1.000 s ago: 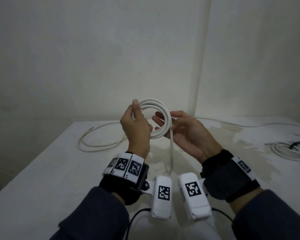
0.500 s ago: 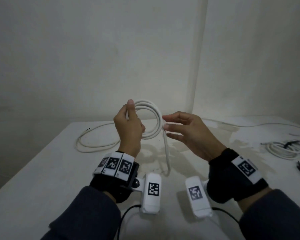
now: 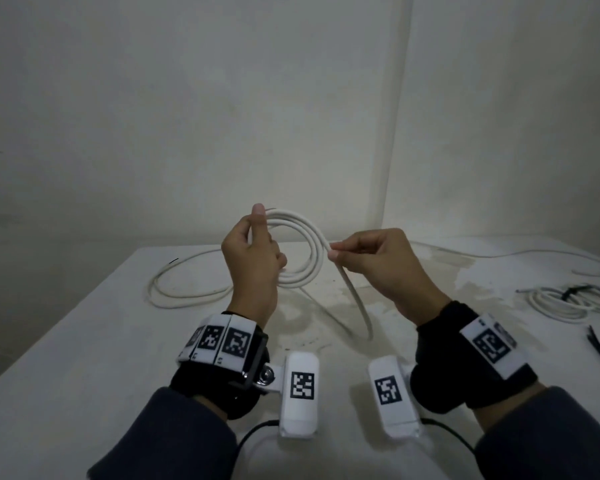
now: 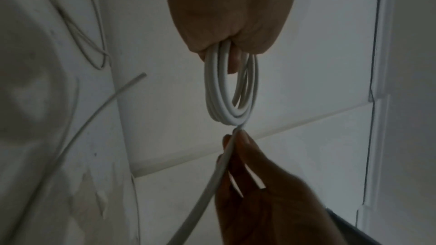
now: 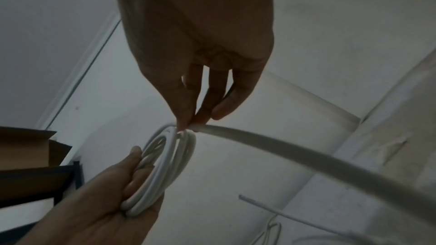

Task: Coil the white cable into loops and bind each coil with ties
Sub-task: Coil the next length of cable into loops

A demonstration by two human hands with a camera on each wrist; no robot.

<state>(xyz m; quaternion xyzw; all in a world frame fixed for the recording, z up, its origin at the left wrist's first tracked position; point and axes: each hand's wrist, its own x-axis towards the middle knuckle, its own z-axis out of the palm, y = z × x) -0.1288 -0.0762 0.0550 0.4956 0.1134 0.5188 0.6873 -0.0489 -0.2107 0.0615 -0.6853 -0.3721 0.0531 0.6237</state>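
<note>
Since before, our right hand [image 3: 374, 261] now pinches the thin white round cable [image 3: 355, 296] beside the coil.
Our left hand [image 3: 253, 258] grasps several loops; slack remains on the worktop [image 3: 84, 341]; no tie yet.

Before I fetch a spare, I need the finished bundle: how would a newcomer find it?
Start at the white table and follow its right edge. There lies a flat coil of white cable, apart from both hands. Unlike the loose cable loop at the left, a black tie crosses it.
</note>
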